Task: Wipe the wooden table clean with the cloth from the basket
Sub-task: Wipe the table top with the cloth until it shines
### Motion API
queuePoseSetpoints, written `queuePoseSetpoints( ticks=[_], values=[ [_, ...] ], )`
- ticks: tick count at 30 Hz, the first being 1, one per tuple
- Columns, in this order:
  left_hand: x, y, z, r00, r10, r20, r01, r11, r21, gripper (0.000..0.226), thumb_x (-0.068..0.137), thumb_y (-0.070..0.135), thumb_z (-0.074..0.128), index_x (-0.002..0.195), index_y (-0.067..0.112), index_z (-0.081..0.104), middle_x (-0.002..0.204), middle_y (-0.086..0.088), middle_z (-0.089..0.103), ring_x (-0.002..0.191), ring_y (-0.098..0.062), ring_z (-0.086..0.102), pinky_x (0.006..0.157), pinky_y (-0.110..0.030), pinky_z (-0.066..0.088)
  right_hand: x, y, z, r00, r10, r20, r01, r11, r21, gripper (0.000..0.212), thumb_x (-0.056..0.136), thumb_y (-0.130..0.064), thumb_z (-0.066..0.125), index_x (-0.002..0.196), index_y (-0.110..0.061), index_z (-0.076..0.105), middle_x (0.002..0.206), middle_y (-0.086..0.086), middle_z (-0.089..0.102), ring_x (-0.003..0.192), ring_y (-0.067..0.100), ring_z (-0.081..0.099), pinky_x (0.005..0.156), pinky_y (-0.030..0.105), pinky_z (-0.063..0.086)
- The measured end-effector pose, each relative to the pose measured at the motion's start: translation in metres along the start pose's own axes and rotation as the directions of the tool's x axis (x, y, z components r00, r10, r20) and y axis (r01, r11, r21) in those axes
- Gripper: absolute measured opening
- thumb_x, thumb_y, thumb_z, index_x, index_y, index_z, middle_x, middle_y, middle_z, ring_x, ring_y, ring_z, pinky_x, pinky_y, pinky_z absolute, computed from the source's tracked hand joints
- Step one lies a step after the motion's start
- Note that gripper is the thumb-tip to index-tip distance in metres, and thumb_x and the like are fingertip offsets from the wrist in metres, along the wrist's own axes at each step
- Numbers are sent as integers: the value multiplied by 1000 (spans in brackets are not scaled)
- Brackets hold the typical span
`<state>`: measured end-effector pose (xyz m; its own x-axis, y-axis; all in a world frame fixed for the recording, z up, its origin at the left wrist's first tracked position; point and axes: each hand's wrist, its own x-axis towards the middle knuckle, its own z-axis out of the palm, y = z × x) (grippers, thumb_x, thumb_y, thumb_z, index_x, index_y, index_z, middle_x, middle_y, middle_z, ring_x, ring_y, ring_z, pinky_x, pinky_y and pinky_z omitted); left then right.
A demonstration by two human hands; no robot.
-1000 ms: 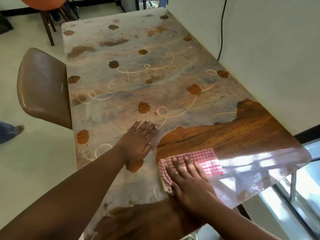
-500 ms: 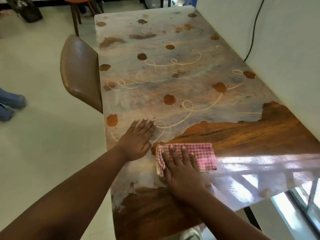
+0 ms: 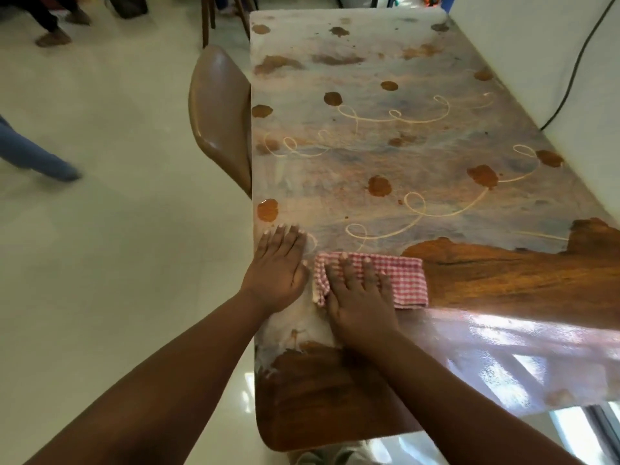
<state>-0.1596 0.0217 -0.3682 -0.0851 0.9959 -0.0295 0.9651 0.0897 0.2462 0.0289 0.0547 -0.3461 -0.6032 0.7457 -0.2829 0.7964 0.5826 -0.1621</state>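
Note:
The long wooden table [image 3: 503, 280] is coated with a pale film, brown blotches and cream squiggles over most of its far part; the near part shows bare glossy wood. A folded red-and-white checked cloth [image 3: 402, 280] lies flat near the table's left side. My right hand [image 3: 360, 297] presses flat on the cloth's left half with straight fingers. Beside it, my left hand [image 3: 278, 266] rests flat on the table at its left edge, touching the dirty film. No basket is in view.
A brown chair [image 3: 218, 122] stands against the table's left edge. A white wall with a black cable [image 3: 577, 62] runs along the right side. People's legs and feet [image 3: 37, 156] are on the pale floor at left. A window [image 3: 597, 437] lies below the near right corner.
The cloth under my right hand has slid left across the table, towards my left hand, leaving more bare wood to its right. My left hand has shifted to the table's left edge.

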Motion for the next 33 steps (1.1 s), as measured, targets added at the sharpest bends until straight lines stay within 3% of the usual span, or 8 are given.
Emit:
queuePoseSetpoints(
  ticks=[3, 7, 12, 20, 25, 28, 31, 33],
  values=[
    [2, 1, -1, 998, -57, 5, 57, 998, -30, 67, 94, 44, 14, 153, 12, 13, 161, -8, 6, 148, -24, -3, 117, -35, -13, -33, -2, 13, 983, -185, 18, 185, 982, -43, 57, 95, -54, 7, 148, -40, -5, 157, -4, -8, 144, 30, -13, 107, 46, -21],
    [-9, -1, -6, 999, -32, 39, 32, 999, 7, 66, 94, 43, 15, 153, 13, 12, 161, -8, 5, 148, -22, -4, 116, -34, -15, -72, 38, 11, 957, -288, 43, 290, 953, -83, 51, 98, -55, 16, 148, -46, 11, 155, -7, 20, 143, 29, 16, 115, 47, 6],
    [-24, -22, -13, 991, -109, 74, 104, 992, 71, 71, 91, 50, 3, 153, 15, 8, 161, -5, 4, 148, -22, -3, 116, -37, -13, -31, 46, 0, 989, -140, 40, 142, 989, -41, 56, 94, -57, 6, 146, -43, -13, 157, -8, -13, 141, 25, -20, 110, 46, -13],
    [-38, -47, -24, 986, -105, 132, 89, 989, 122, 65, 92, 45, 2, 153, 20, 1, 161, 0, 0, 148, -22, -7, 118, -39, -10, -11, -59, 6, 956, -286, 59, 288, 958, -21, 57, 97, -50, 12, 151, -34, 2, 159, 2, -6, 143, 35, -14, 106, 53, -20],
    [-32, -69, -29, 989, 21, 144, -40, 991, 129, 62, 95, 44, 6, 153, 22, 2, 161, 1, 2, 148, -20, -7, 116, -36, -14, -54, -34, 7, 928, -366, 71, 371, 924, -93, 50, 92, -52, 33, 139, -39, 39, 140, -4, 50, 129, 29, 45, 109, 55, 27],
    [-30, -81, -28, 986, 81, 146, -102, 984, 145, 61, 96, 44, 5, 153, 22, 3, 161, 2, 3, 148, -20, -9, 118, -38, -11, -46, -30, 5, 948, -305, 92, 314, 943, -108, 52, 93, -54, 27, 144, -41, 30, 147, -4, 40, 136, 30, 35, 112, 53, 19],
    [-28, -92, -27, 980, 134, 148, -156, 977, 143, 65, 93, 46, 0, 153, 24, 4, 160, 5, 5, 148, -21, -9, 118, -39, -10, -15, -59, 4, 984, -160, 72, 164, 985, -48, 59, 93, -56, 9, 149, -42, -1, 158, -6, -3, 144, 29, -11, 111, 51, -13],
    [-25, -98, -29, 975, 170, 143, -190, 973, 135, 64, 92, 43, 3, 153, 24, 10, 160, 4, 11, 148, -23, -5, 118, -39, -10, -1, -83, 11, 992, -125, 23, 126, 991, -51, 59, 93, -55, 6, 148, -39, -10, 157, -4, -14, 141, 30, -23, 108, 50, -22]
  ],
)
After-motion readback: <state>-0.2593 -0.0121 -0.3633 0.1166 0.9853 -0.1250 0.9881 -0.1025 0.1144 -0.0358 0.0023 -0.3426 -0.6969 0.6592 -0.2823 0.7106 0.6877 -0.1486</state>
